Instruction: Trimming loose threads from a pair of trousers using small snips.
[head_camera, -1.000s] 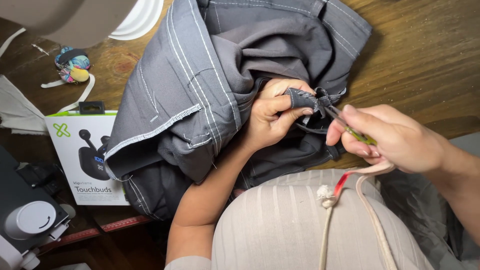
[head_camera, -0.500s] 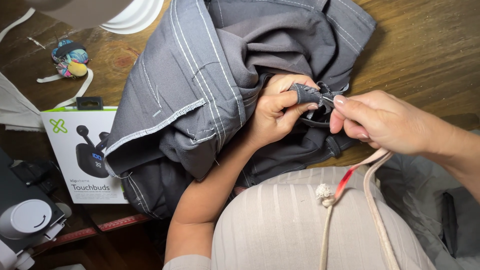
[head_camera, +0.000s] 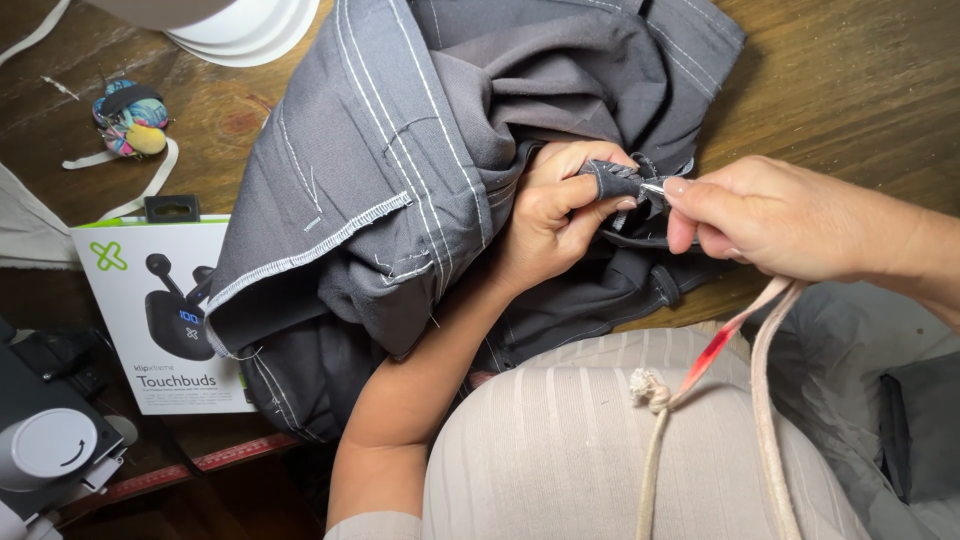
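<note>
A dark grey garment (head_camera: 420, 150) with white stitching lines lies bunched on the wooden table (head_camera: 860, 90). My left hand (head_camera: 550, 215) comes out from under it and pinches a small fold of the cloth (head_camera: 612, 178) between thumb and fingers. My right hand (head_camera: 770, 220) is closed around a small tool; only its metal tip (head_camera: 655, 187) shows, touching the pinched fold. A beige cord (head_camera: 765, 330) with a red stretch hangs from this hand down to a knot (head_camera: 648, 388) over my lap.
A white box with pictured earbuds (head_camera: 165, 310) lies left of the garment. A colourful padded ball (head_camera: 130, 120) and white bands sit at the far left, a white round rim (head_camera: 245, 30) at the top. A grey device (head_camera: 45, 450) and red measuring tape (head_camera: 190, 470) are bottom left.
My right hand has moved left and up to the pinched fold. The tool's yellow-green handle, visible a second ago, is now hidden in the fist. My left hand kept its pinch.
</note>
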